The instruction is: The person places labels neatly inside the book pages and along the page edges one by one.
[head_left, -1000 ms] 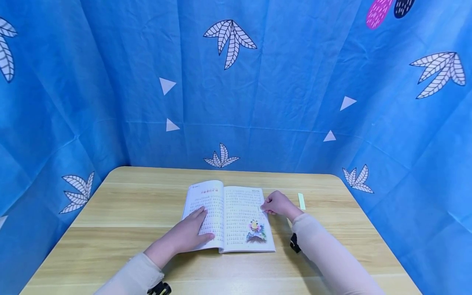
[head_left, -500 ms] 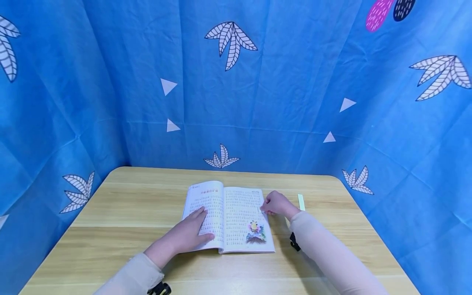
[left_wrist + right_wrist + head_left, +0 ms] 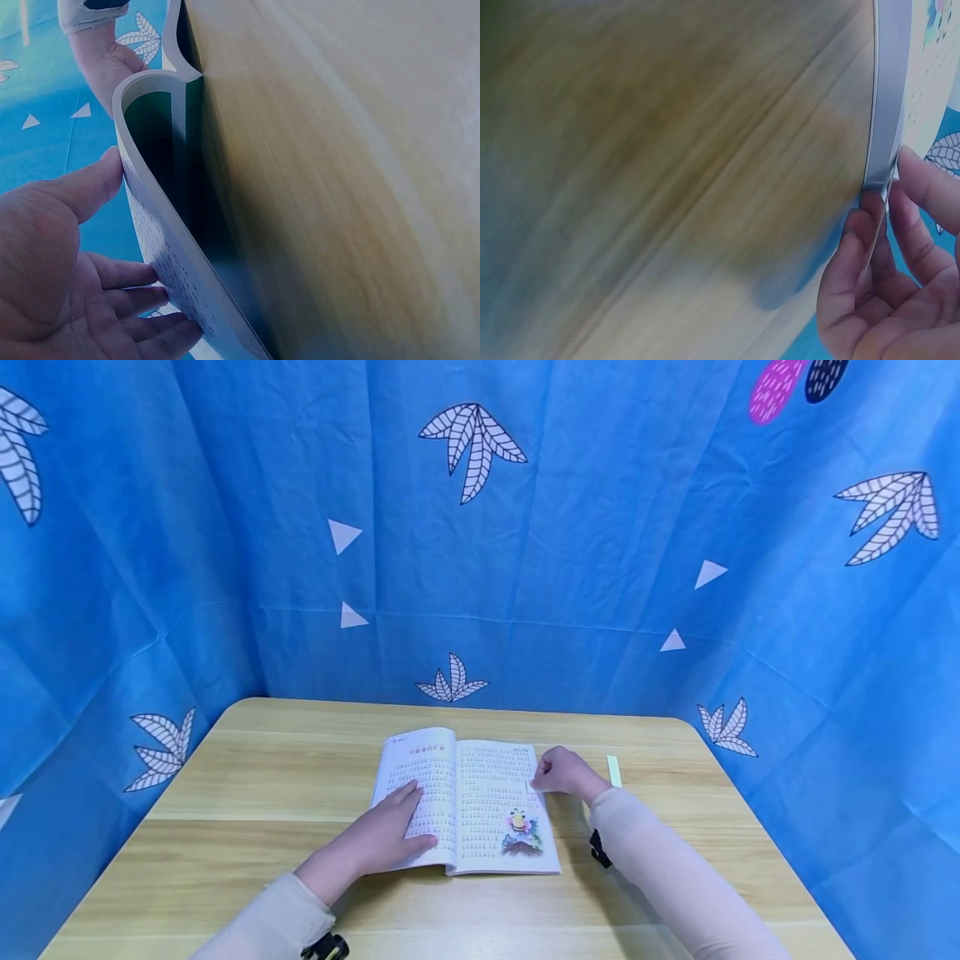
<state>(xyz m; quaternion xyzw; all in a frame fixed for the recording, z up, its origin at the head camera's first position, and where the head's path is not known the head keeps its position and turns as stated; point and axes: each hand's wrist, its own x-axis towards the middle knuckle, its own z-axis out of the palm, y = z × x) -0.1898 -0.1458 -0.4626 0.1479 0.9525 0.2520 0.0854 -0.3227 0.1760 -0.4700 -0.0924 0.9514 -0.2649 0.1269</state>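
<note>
An open book (image 3: 495, 810) lies on the wooden table, with printed text on both pages and a bee picture low on the right one. My left hand (image 3: 382, 835) rests spread on the left page; in the left wrist view the fingertips of that hand (image 3: 105, 262) press the curved page. At the right page's outer edge, my right hand (image 3: 566, 774) pinches with thumb and fingers. The right wrist view has this hand (image 3: 892, 262) at the book's edge (image 3: 889, 97), where a thin, pale sliver shows between the fingers; I cannot tell what it is.
A pale green strip (image 3: 614, 771) lies on the table (image 3: 300, 760), to the right of the book and just beyond the right wrist. Behind the table hangs a blue patterned curtain (image 3: 450, 560), which also runs down both sides.
The head view has shifted slightly. The right hand's lower fingers have tucked in a little at the page edge; the left hand and the book have kept their places.
</note>
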